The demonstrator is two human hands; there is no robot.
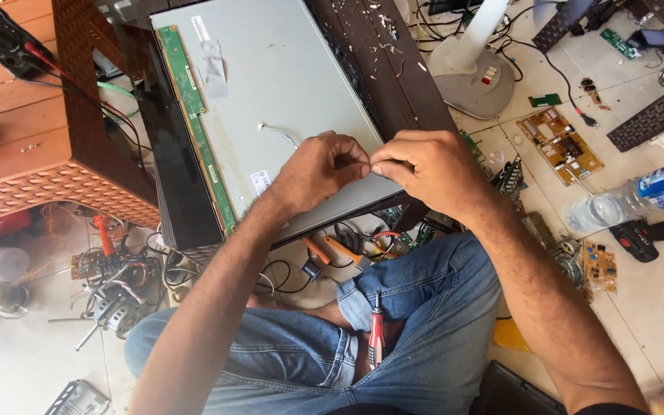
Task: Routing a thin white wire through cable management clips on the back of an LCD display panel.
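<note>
Over the near edge of the flat grey metal-backed display panel, left hand and right hand pinch shut, fingertips meeting on something too small to identify, probably fine wire-work needing steady, delicate fingers.

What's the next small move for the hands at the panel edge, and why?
Probably keep both pinches closed and ease the small piece apart slowly. The left hand and right hand meet fingertip to fingertip above the grey panel; what they pinch is too small to tell.
</note>
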